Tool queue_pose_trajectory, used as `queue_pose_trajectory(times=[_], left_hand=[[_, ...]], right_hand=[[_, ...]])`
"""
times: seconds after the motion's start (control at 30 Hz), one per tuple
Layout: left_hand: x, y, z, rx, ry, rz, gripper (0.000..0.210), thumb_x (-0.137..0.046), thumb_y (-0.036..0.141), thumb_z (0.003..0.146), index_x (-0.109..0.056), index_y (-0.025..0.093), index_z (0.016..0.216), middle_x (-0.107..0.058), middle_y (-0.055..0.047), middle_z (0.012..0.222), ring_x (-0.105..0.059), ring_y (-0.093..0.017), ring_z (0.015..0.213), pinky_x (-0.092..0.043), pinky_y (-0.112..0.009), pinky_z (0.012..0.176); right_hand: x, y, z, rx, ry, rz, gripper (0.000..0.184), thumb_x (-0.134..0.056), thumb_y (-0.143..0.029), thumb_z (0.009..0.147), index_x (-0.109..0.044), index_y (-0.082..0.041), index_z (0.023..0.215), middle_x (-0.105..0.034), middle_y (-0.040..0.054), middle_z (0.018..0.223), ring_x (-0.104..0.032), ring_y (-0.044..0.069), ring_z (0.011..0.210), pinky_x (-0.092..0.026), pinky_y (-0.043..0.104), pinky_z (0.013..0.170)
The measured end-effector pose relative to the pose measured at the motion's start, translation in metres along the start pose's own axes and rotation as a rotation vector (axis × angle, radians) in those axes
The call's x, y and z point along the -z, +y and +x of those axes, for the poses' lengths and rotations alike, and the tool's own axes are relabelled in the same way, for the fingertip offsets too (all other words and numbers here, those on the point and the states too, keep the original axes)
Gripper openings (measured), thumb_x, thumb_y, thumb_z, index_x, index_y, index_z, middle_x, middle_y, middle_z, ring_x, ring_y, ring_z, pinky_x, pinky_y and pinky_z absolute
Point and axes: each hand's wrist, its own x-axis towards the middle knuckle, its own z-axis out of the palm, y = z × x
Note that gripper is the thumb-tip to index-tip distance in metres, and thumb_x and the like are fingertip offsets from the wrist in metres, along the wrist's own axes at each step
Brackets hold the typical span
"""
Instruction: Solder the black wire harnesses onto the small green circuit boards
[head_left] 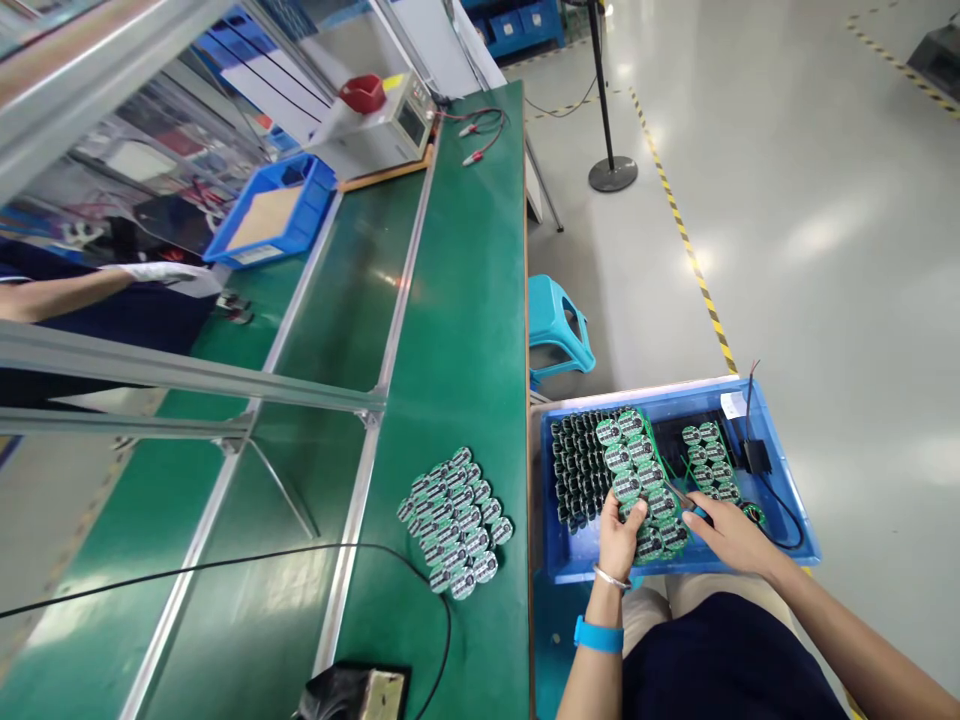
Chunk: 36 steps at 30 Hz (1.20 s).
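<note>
My left hand (621,538), with a blue wristband, is closed on the lower left edge of a panel of round green circuit boards (641,465). Over the blue tray the panel is tilted up toward me. In my right hand (726,532) is a small hand tool with a blue handle (699,512), probably cutters or pliers. Its metal tip reaches the right edge of the panel; the jaws are too small to make out. Left of the panel, rows of dark round parts (577,465) stand in the tray, and another group of green round boards (709,460) lies to its right.
The blue tray (787,490) also holds a black adapter with a cable (756,457). On the green bench (472,330) lie several round boards (457,520) and a black cable (300,550). Metal rails (187,375) cross the left. A blue stool (559,325) stands beyond; a co-worker's gloved hand (169,272) is far left.
</note>
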Motion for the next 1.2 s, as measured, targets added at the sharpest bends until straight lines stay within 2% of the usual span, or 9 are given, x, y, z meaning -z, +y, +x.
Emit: queue_pose_trajectory(times=[0.13, 0.27, 0.37, 0.53, 0.67, 0.83, 0.93, 1.07, 1.2], left_hand=[[0.001, 0.001, 0.001, -0.026, -0.001, 0.040, 0.048, -0.076, 0.035, 0.067, -0.061, 0.018, 0.108, -0.068, -0.007, 0.102, -0.062, -0.020, 0.093, -0.047, -0.033, 0.088], [0.001, -0.003, 0.008, -0.065, 0.103, 0.059, 0.046, -0.061, 0.050, 0.077, -0.059, 0.019, 0.111, -0.066, -0.008, 0.109, -0.060, -0.021, 0.100, -0.046, -0.033, 0.090], [-0.001, -0.005, 0.012, -0.095, 0.156, 0.075, 0.045, -0.060, 0.051, 0.078, -0.059, 0.019, 0.110, -0.065, -0.007, 0.110, -0.059, -0.021, 0.101, -0.045, -0.033, 0.091], [-0.004, -0.003, 0.009, -0.097, 0.114, 0.057, 0.043, -0.065, 0.045, 0.076, -0.060, 0.018, 0.108, -0.067, -0.007, 0.105, -0.061, -0.020, 0.096, -0.046, -0.032, 0.087], [-0.005, -0.003, 0.007, -0.080, 0.112, 0.010, 0.041, -0.067, 0.044, 0.074, -0.061, 0.018, 0.105, -0.068, -0.006, 0.103, -0.061, -0.018, 0.093, -0.045, -0.031, 0.088], [-0.009, -0.013, 0.006, 0.037, 0.087, -0.102, 0.045, -0.062, 0.054, 0.076, -0.062, 0.017, 0.100, -0.069, -0.007, 0.097, -0.064, -0.020, 0.086, -0.049, -0.034, 0.082], [-0.005, -0.019, 0.006, 0.101, 0.092, -0.151, 0.047, -0.059, 0.058, 0.076, -0.062, 0.017, 0.100, -0.070, -0.008, 0.096, -0.066, -0.021, 0.085, -0.050, -0.036, 0.081], [0.007, -0.024, 0.007, 0.151, 0.109, -0.151, 0.044, -0.071, 0.051, 0.068, -0.064, 0.018, 0.096, -0.070, -0.005, 0.091, -0.065, -0.021, 0.086, -0.049, -0.037, 0.084], [0.014, -0.030, 0.007, 0.176, 0.160, -0.111, 0.045, -0.073, 0.051, 0.065, -0.066, 0.017, 0.093, -0.070, -0.007, 0.096, -0.062, -0.024, 0.096, -0.044, -0.038, 0.093]], right_hand=[[-0.001, -0.001, -0.001, 0.010, -0.004, -0.004, 0.037, -0.031, -0.048, 0.092, -0.054, -0.021, 0.101, -0.063, 0.0056, 0.084, -0.059, 0.022, 0.077, -0.039, 0.031, 0.069], [-0.006, 0.002, -0.008, 0.021, -0.014, 0.017, 0.036, -0.033, -0.049, 0.092, -0.054, -0.022, 0.100, -0.061, 0.0050, 0.083, -0.058, 0.022, 0.079, -0.040, 0.032, 0.072], [-0.007, 0.004, -0.012, 0.024, -0.034, 0.054, 0.037, -0.032, -0.051, 0.092, -0.053, -0.021, 0.094, -0.060, 0.0037, 0.080, -0.056, 0.021, 0.076, -0.040, 0.031, 0.072], [-0.005, 0.004, -0.009, 0.023, -0.048, 0.154, 0.041, -0.030, -0.055, 0.092, -0.052, -0.021, 0.091, -0.058, 0.0011, 0.075, -0.054, 0.017, 0.070, -0.042, 0.027, 0.066], [-0.012, 0.003, -0.009, -0.007, -0.035, 0.216, 0.042, -0.032, -0.056, 0.091, -0.053, -0.020, 0.098, -0.059, 0.0016, 0.071, -0.054, 0.017, 0.064, -0.042, 0.027, 0.061], [-0.026, 0.012, -0.010, -0.037, -0.110, 0.282, 0.053, -0.024, -0.058, 0.093, -0.056, -0.018, 0.104, -0.062, 0.0031, 0.071, -0.057, 0.015, 0.057, -0.045, 0.026, 0.055], [-0.025, 0.030, -0.002, -0.121, -0.058, 0.225, 0.054, -0.020, -0.054, 0.095, -0.054, -0.014, 0.108, -0.062, 0.0039, 0.075, -0.058, 0.014, 0.061, -0.048, 0.029, 0.063], [-0.015, 0.047, 0.009, -0.254, 0.062, 0.075, 0.043, -0.043, -0.051, 0.091, -0.054, -0.012, 0.108, -0.061, 0.0065, 0.092, -0.059, 0.016, 0.082, -0.047, 0.037, 0.080], [-0.009, 0.031, 0.006, -0.169, 0.031, 0.062, 0.039, -0.039, -0.048, 0.093, -0.054, -0.015, 0.107, -0.061, 0.0034, 0.085, -0.058, 0.015, 0.078, -0.045, 0.034, 0.079]])
